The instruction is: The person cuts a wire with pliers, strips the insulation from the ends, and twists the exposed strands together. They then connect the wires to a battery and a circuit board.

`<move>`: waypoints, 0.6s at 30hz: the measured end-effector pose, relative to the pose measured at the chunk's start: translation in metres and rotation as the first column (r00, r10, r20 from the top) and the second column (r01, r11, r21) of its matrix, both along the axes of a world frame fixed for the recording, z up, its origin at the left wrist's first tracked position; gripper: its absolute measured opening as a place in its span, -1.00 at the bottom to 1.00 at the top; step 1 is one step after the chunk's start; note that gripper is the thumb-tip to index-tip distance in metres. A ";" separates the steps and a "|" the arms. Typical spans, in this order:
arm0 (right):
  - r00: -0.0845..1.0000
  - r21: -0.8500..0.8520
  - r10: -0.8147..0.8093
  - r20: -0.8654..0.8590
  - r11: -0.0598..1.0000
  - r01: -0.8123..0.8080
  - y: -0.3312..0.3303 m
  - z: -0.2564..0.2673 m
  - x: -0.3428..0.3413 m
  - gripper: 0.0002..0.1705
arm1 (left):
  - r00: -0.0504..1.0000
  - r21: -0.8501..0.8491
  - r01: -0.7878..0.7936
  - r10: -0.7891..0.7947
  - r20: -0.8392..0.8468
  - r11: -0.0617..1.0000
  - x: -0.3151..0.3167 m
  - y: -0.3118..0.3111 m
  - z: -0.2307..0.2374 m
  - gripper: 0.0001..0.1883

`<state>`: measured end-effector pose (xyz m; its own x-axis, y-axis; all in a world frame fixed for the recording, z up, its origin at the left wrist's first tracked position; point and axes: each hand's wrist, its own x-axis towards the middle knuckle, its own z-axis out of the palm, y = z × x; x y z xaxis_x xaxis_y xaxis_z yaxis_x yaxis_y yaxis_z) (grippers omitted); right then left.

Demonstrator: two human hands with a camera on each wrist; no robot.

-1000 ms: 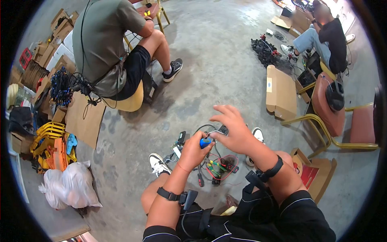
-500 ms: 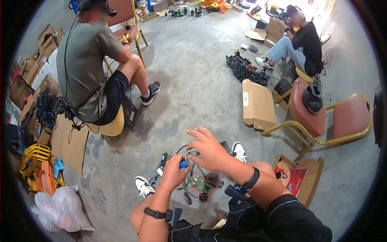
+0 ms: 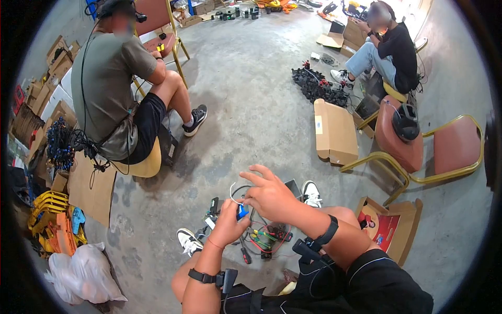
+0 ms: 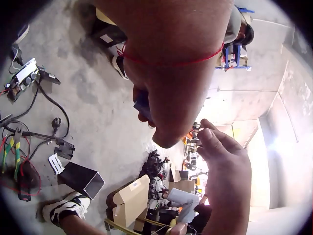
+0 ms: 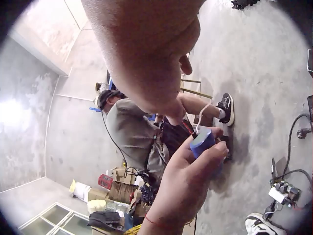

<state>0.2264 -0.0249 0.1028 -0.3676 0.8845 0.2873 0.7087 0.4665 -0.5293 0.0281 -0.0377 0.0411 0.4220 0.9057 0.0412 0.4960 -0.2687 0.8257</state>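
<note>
My left hand (image 3: 228,226) grips a small blue cylinder (image 5: 203,143) with wires coming from its end, held above the floor between my knees. One white wire (image 3: 232,192) curves up loose from it. In the right wrist view a dark red wire (image 5: 189,126) runs from the same end toward my right fingertips. My right hand (image 3: 269,198) is close beside the cylinder, thumb and index finger pinching that wire while its other fingers spread away. From the left wrist view, most of the cylinder is hidden behind my left hand.
Below lie a circuit board (image 4: 27,73), green-and-yellow pliers (image 4: 15,152), a black rectangular case (image 4: 80,178), a screwdriver (image 3: 246,255) and tangled cables. A cardboard box (image 3: 335,131) and chairs (image 3: 400,136) stand right. Two people sit farther off, one left, one right.
The head view has tilted up and shifted right. The white wire, earlier bent at my right fingers, now stands loose to the left. My left hand keeps hold of the blue cylinder.
</note>
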 end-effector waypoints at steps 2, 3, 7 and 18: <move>1.000 0.014 -0.008 0.009 1.000 0.008 -0.001 0.004 -0.001 -0.85 | 0.999 -0.003 -0.005 0.005 0.041 1.000 -0.001 0.000 -0.004 -0.59; 1.000 0.031 -0.016 0.021 0.999 0.015 -0.001 0.006 -0.001 -0.85 | 0.999 0.012 -0.025 0.025 0.020 1.000 -0.001 0.002 -0.003 -0.57; 1.000 0.030 0.003 -0.031 1.000 -0.002 -0.002 0.010 0.000 -0.86 | 0.993 0.063 -0.092 0.096 -0.067 0.994 -0.006 0.005 0.002 -0.54; 0.999 0.002 -0.023 -0.041 1.000 0.023 0.001 0.013 0.003 -0.86 | 0.994 -0.304 -0.052 0.077 0.072 0.951 0.002 0.002 0.016 -0.61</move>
